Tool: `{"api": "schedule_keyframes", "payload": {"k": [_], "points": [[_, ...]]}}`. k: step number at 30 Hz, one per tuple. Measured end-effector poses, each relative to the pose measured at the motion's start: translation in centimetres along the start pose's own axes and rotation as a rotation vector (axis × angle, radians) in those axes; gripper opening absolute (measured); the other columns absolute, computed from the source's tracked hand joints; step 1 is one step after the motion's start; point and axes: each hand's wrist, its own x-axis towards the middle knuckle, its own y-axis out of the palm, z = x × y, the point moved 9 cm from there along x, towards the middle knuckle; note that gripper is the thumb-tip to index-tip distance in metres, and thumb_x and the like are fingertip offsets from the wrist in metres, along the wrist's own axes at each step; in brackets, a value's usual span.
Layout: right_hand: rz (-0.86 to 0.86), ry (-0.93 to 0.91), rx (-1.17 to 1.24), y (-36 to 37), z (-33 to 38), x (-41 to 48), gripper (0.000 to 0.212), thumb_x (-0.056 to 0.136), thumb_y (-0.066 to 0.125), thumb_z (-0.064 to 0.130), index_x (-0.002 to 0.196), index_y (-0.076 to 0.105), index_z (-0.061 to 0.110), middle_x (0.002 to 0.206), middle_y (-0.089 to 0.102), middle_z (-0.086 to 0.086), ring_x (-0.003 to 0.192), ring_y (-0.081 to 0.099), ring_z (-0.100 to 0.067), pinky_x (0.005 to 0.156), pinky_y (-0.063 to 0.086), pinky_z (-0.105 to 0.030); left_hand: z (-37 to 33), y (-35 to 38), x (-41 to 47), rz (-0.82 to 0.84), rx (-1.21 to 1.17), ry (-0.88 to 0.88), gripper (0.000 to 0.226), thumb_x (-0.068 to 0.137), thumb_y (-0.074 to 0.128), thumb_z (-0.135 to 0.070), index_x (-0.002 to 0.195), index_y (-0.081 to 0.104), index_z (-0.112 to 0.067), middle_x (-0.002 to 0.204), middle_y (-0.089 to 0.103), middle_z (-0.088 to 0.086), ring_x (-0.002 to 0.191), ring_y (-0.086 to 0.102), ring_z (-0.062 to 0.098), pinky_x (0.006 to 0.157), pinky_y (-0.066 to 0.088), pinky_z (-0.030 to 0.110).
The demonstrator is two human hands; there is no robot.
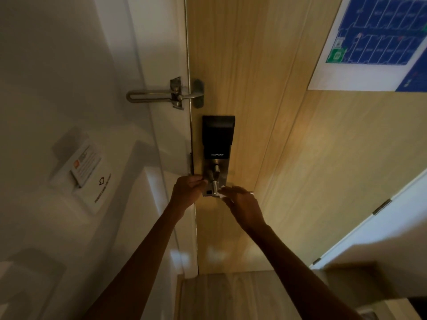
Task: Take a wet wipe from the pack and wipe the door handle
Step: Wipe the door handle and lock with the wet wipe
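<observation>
A metal lever door handle (215,187) sticks out of a silver lock plate with a black smart lock panel (217,137) on a light wooden door. My right hand (242,206) lies over the handle's lever, pressing a white wet wipe (222,192) against it; only a small edge of the wipe shows. My left hand (188,191) is at the plate's left edge by the handle base, fingers curled, touching the lock. The pack of wipes is not in view.
A metal swing-bar door guard (166,93) spans the frame and door above the lock. A key-card holder (85,172) with a card is on the white wall at left. A blue evacuation plan (379,38) hangs on the door at upper right. A white hinged panel (381,206) stands at right.
</observation>
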Motion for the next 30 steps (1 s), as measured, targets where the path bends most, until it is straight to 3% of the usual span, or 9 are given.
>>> {"api": "schedule_keyframes", "payload": {"k": [3, 7, 13, 17, 19, 22, 25, 28, 30], "points": [[0.213, 0.062, -0.031, 1.0, -2.7, 1.8, 0.024, 0.096, 0.053, 0.026, 0.115, 0.066, 0.021, 0.111, 0.070, -0.004, 0.097, 0.065, -0.020, 0.080, 0.049, -0.027, 0.0, -0.1, -0.1, -0.030, -0.026, 0.000, 0.031, 0.095, 0.062, -0.022, 0.121, 0.068, -0.007, 0.116, 0.071, 0.006, 0.097, 0.061, 0.010, 0.070, 0.039, 0.008], [0.508, 0.120, -0.024, 4.0, -2.9, 4.2, 0.021, 0.092, 0.051, 0.015, 0.101, 0.066, 0.005, 0.102, 0.067, -0.015, 0.095, 0.062, -0.029, 0.074, 0.042, -0.028, 0.0, -0.1, -0.1, -0.043, -0.029, 0.015, 0.029, 0.097, 0.058, -0.022, 0.121, 0.068, -0.007, 0.115, 0.069, 0.006, 0.096, 0.056, 0.008, 0.069, 0.037, 0.008], [0.598, 0.256, 0.114, 1.4, -7.0, 3.5, 0.024, 0.097, 0.049, 0.014, 0.106, 0.069, 0.005, 0.117, 0.058, -0.006, 0.109, 0.055, -0.020, 0.085, 0.035, -0.022, 0.3, 0.0, 0.2, -0.029, -0.101, -0.008, 0.032, 0.098, 0.057, -0.025, 0.125, 0.066, -0.010, 0.124, 0.068, 0.010, 0.102, 0.057, 0.011, 0.089, 0.042, 0.025], [0.240, 0.553, 0.483, -1.1, -12.1, 0.1, 0.016, 0.090, 0.063, 0.026, 0.080, 0.076, 0.023, 0.079, 0.071, -0.002, 0.076, 0.065, -0.015, 0.078, 0.052, -0.041, 0.6, 0.2, 0.0, -0.013, -0.140, -0.006, 0.033, 0.098, 0.057, -0.025, 0.127, 0.064, -0.011, 0.124, 0.067, 0.009, 0.108, 0.062, 0.017, 0.095, 0.046, 0.029], [-0.007, 0.663, 0.756, -0.7, -12.2, -2.4, 0.012, 0.086, 0.067, 0.025, 0.091, 0.078, 0.020, 0.084, 0.074, -0.011, 0.076, 0.066, -0.019, 0.081, 0.055, -0.047, 0.6, 0.3, -0.2, -0.006, -0.149, -0.006, 0.033, 0.098, 0.056, -0.026, 0.128, 0.063, -0.012, 0.124, 0.067, 0.008, 0.109, 0.062, 0.018, 0.098, 0.047, 0.031], [-0.354, 0.851, 1.147, 1.2, -10.9, -5.7, 0.026, 0.084, 0.071, 0.016, 0.109, 0.072, 0.009, 0.096, 0.075, -0.013, 0.085, 0.069, -0.019, 0.081, 0.057, -0.035, 0.5, 0.3, -0.3, 0.004, -0.142, -0.004, 0.033, 0.099, 0.055, -0.026, 0.128, 0.064, -0.013, 0.121, 0.068, 0.005, 0.106, 0.062, 0.016, 0.097, 0.047, 0.031], [-0.621, 1.059, 1.334, 3.2, -9.9, -8.1, 0.031, 0.081, 0.072, 0.009, 0.111, 0.069, 0.003, 0.095, 0.074, -0.010, 0.096, 0.069, -0.024, 0.077, 0.056, -0.030, 0.3, 0.2, -0.3, 0.002, -0.151, 0.005, 0.031, 0.099, 0.055, -0.025, 0.125, 0.065, -0.013, 0.111, 0.066, -0.002, 0.101, 0.062, 0.014, 0.093, 0.047, 0.028], [-0.765, 1.184, 1.484, 4.2, -8.8, -9.2, 0.031, 0.082, 0.071, 0.008, 0.111, 0.067, 0.000, 0.099, 0.072, -0.013, 0.099, 0.067, -0.027, 0.072, 0.057, -0.029, 0.6, 0.2, -0.2, -0.001, -0.185, -0.018, 0.031, 0.098, 0.057, -0.027, 0.125, 0.066, -0.014, 0.108, 0.067, -0.004, 0.101, 0.062, 0.014, 0.089, 0.047, 0.025], [-0.730, 1.235, 1.606, 5.2, -7.8, -9.3, 0.028, 0.083, 0.069, 0.006, 0.110, 0.065, 0.000, 0.105, 0.068, -0.014, 0.099, 0.065, -0.027, 0.069, 0.059, -0.031, 1.1, 0.2, 0.1, -0.012, -0.206, -0.042, 0.030, 0.098, 0.058, -0.029, 0.122, 0.067, -0.014, 0.103, 0.070, -0.002, 0.098, 0.064, 0.015, 0.082, 0.047, 0.022]]}}
